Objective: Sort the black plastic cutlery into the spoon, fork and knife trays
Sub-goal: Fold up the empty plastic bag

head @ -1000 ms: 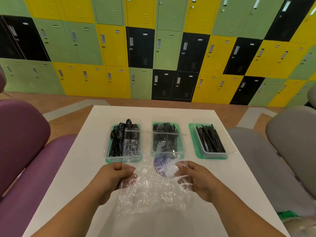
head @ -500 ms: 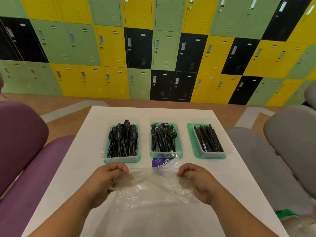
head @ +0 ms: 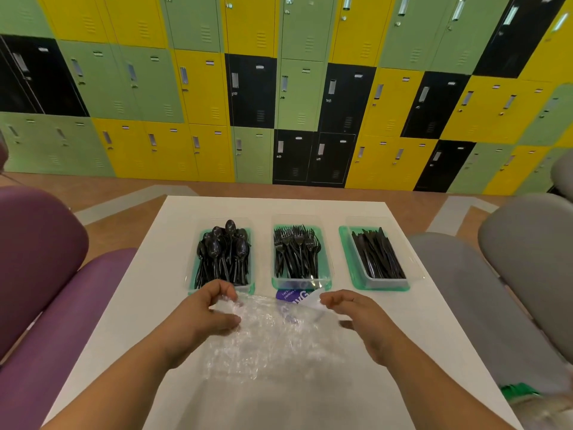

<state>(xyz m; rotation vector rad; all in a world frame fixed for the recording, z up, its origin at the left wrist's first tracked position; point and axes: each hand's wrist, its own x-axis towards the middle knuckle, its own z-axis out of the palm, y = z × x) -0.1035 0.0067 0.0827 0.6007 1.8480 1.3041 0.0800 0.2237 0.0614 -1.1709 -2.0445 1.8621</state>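
Three clear trays on green lids stand in a row across the white table point(head: 173, 274). The left tray point(head: 196, 276) holds black spoons point(head: 224, 252), the middle tray point(head: 302, 282) black forks point(head: 296, 252), the right tray point(head: 352, 268) black knives point(head: 376, 256). In front of them a crumpled clear plastic bag point(head: 273, 336) with a purple label point(head: 291, 295) lies flat. My left hand point(head: 201, 315) is at the bag's far left corner, fingers loosely curled, thumb apart. My right hand point(head: 362, 321) is at its far right corner, fingertips touching a raised flap, thumb spread.
A purple padded seat point(head: 62, 290) runs along the table's left side and a grey one point(head: 483, 290) along the right. Green, yellow and black lockers point(head: 294, 88) fill the wall behind. Something green point(head: 516, 391) lies at the lower right.
The bag, held up and stretched between both hands a second ago, has been lowered onto the table. Both hands have loosened their grip, thumbs coming away from the fingers.
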